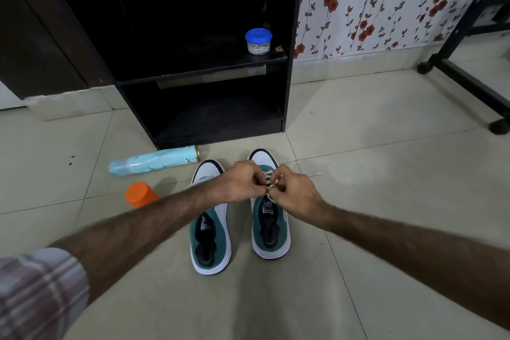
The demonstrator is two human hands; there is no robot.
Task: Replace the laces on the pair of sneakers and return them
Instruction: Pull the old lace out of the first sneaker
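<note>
A single head-worn wide-angle view looks forward and down from close above the tiled floor point(358, 130), with forearms entering from 7 and 4 o'clock and the black shelf unit point(289, 36) at 12 o'clock.

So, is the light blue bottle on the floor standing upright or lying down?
Lying down. The light blue bottle rests on its side on the floor tiles, in front of the black shelf unit.

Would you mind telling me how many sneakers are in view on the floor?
2. The left sneaker stands on the tile floor, partly under the left forearm. The right sneaker stands beside it, where both hands work its white lace. None appears hidden.
</note>
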